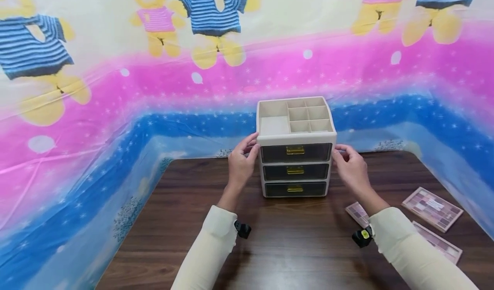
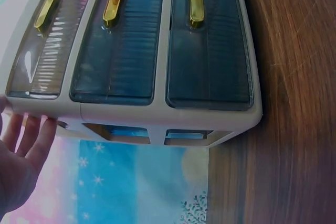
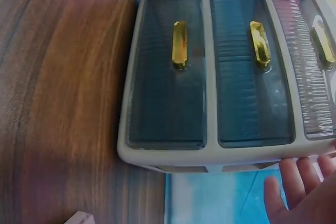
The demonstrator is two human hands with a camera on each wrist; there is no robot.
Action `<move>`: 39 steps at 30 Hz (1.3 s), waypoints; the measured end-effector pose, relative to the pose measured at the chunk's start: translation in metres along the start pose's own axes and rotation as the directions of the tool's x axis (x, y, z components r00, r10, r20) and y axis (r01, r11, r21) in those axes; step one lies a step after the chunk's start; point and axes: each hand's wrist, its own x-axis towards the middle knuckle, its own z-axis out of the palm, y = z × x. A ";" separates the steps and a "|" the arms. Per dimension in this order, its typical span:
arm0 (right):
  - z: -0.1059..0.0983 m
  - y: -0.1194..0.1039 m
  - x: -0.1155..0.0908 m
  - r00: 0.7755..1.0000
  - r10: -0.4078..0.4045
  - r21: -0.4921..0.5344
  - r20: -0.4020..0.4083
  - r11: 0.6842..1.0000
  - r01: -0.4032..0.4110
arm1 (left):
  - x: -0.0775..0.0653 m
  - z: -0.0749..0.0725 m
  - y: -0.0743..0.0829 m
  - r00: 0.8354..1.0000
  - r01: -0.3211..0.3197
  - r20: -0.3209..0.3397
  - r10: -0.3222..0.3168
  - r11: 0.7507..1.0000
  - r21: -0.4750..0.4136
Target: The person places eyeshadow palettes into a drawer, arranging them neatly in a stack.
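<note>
A cream desktop drawer organizer (image 1: 296,137) stands upright on the brown wooden table, front facing me. It has three dark see-through drawers with gold handles, all closed, and a divided top tray with bare compartments. My left hand (image 1: 242,159) holds its left side near the top drawer, fingers along the side and thumb at the front edge. On the opposite side my right hand (image 1: 350,165) holds it at about the same height. In the right wrist view, the fingers (image 3: 296,182) of that hand lie against the side wall.
Right of the organizer lie several flat pinkish makeup palettes: one large palette (image 1: 432,208), another (image 1: 440,242) partly behind the right sleeve, and a smaller one (image 1: 357,214) by the right wrist. A bear-print cloth (image 1: 216,84) hangs behind the wooden table (image 1: 293,247).
</note>
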 end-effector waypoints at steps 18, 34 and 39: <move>0.051 -0.049 -0.012 0.504 -0.863 -0.542 0.042 0.404 0.737 | 0.006 -0.002 0.002 1.000 0.003 0.016 -0.004 1.000 0.021; 0.069 -0.048 -0.006 0.426 -0.904 -0.636 0.032 0.310 0.707 | 0.003 0.003 0.001 1.000 -0.020 0.006 0.020 0.999 0.030; 0.067 -0.050 -0.008 0.410 -0.911 -0.646 0.044 0.287 0.707 | 0.003 0.001 0.001 1.000 -0.008 0.015 0.007 0.999 0.047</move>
